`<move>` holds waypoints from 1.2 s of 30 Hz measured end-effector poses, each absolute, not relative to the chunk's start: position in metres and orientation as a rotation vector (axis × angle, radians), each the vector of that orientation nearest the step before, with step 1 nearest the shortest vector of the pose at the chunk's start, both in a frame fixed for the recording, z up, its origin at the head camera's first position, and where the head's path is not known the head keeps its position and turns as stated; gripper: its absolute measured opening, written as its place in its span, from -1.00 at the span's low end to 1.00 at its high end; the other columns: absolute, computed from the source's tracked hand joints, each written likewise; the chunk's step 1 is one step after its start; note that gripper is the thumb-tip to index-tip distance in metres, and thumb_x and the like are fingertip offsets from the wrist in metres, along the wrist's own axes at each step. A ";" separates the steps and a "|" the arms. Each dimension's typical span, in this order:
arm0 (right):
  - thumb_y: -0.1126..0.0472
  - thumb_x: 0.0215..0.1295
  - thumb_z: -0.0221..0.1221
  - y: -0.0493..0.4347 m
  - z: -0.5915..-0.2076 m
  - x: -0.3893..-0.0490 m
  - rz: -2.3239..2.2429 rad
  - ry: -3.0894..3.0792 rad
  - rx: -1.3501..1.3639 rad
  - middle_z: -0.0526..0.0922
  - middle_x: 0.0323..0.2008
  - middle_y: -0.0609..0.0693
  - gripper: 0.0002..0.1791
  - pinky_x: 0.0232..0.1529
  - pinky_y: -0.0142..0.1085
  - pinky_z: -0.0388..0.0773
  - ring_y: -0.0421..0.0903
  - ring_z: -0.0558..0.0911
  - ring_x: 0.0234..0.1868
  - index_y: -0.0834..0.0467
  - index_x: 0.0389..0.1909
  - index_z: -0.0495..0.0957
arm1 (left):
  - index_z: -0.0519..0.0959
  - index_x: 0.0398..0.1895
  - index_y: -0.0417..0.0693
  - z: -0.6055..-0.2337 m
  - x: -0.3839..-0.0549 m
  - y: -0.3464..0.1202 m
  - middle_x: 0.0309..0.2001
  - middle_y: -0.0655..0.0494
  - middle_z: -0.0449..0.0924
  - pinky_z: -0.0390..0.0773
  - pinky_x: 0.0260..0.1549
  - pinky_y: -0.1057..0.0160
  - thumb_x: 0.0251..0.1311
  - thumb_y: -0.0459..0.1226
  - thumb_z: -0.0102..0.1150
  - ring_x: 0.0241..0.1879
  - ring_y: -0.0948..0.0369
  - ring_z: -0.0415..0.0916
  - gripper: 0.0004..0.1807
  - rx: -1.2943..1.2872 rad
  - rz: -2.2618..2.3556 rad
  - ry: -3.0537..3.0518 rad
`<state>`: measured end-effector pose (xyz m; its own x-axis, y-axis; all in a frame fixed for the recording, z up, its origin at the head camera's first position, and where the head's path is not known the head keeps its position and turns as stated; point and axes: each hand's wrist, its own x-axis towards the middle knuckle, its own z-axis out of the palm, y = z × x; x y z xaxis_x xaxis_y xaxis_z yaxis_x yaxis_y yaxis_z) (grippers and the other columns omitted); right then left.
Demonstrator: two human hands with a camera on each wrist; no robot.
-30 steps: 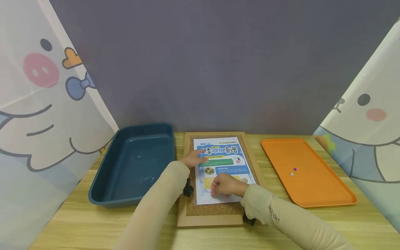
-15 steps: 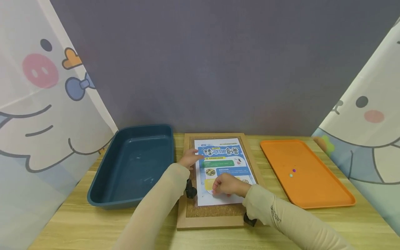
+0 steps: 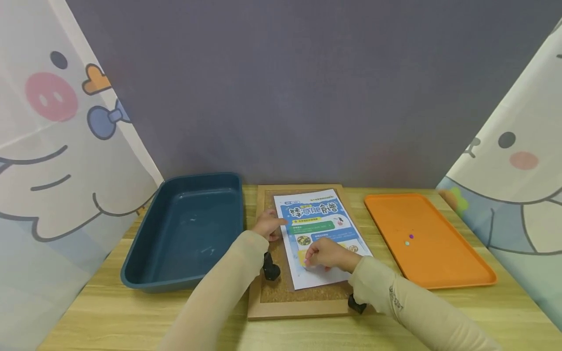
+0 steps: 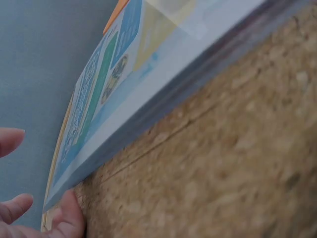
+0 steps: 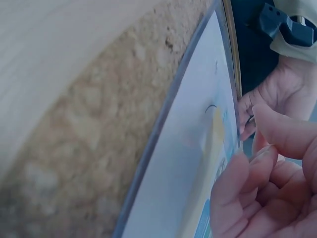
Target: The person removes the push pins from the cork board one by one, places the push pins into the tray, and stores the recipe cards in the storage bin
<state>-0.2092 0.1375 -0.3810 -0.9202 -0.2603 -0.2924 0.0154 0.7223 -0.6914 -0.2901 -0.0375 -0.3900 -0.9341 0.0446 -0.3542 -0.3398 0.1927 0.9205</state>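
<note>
A printed sheet [image 3: 322, 280] with blue, green and yellow panels lies slightly turned on a wood-framed cork board [image 3: 281, 290]. My left hand [image 3: 267, 225] touches the sheet's upper left edge, its fingers spread apart; in the left wrist view its fingertips [image 4: 69, 218] are right at that edge, over the cork. Over the sheet's lower half, my right hand [image 3: 327, 253] is curled, thumb and forefinger brought together. A small pink thing [image 3: 306, 262] shows at those fingertips, too small to make out its kind. The right wrist view shows the pinching right hand [image 5: 267, 173] close above the sheet.
Left of the board stands a deep dark blue bin [image 3: 127, 273]. An orange tray [image 3: 456, 263] lies to the right, with a small purple piece [image 3: 411, 236] and a pale green piece [image 3: 407, 243] on it. A grey partition [image 3: 281, 97] rises behind.
The sheet's lower end has swung to the right, leaving more cork bare at its lower left. My right hand has moved slightly right and up with it; the left stays near the upper left edge.
</note>
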 end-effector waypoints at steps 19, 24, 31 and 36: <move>0.28 0.23 0.25 0.173 -0.370 -0.213 -1.123 2.586 -0.144 0.53 -0.52 -0.05 -0.88 -0.63 -0.38 0.37 -0.17 0.38 -0.56 0.19 -0.48 0.57 | 0.46 0.06 -0.41 -0.392 -0.289 -0.028 -0.32 -0.11 0.43 0.55 -0.48 0.21 -0.05 -0.31 0.47 -0.55 0.16 0.37 -0.39 -0.226 1.366 2.513; 0.29 0.24 0.23 0.187 -0.369 -0.214 -1.170 2.590 -0.154 0.47 -0.58 -0.08 -0.86 -0.62 -0.37 0.38 -0.18 0.37 -0.57 0.21 -0.49 0.56 | 0.53 -0.17 -0.40 -0.392 -0.281 -0.020 -0.36 -0.08 0.48 0.55 -0.20 0.13 -0.19 -0.13 0.58 -0.32 0.07 0.46 -0.38 -0.028 1.024 2.715; 0.28 0.26 0.22 0.202 -0.368 -0.215 -1.210 2.595 -0.051 0.40 -0.58 -0.08 -0.89 -0.60 -0.37 0.38 -0.17 0.35 -0.60 0.25 -0.42 0.56 | 0.56 -0.13 -0.40 -0.391 -0.281 -0.013 -0.37 -0.06 0.50 0.53 -0.14 0.17 -0.15 -0.08 0.55 -0.35 0.11 0.42 -0.36 0.090 0.697 2.801; 0.29 0.27 0.21 0.207 -0.364 -0.216 -1.236 2.581 -0.014 0.42 -0.57 -0.06 -0.89 -0.59 -0.37 0.37 -0.17 0.31 -0.63 0.27 -0.39 0.57 | 0.56 -0.12 -0.40 -0.393 -0.280 -0.011 -0.34 -0.09 0.53 0.53 -0.11 0.14 -0.11 -0.13 0.53 -0.31 0.08 0.47 -0.41 0.071 0.720 2.774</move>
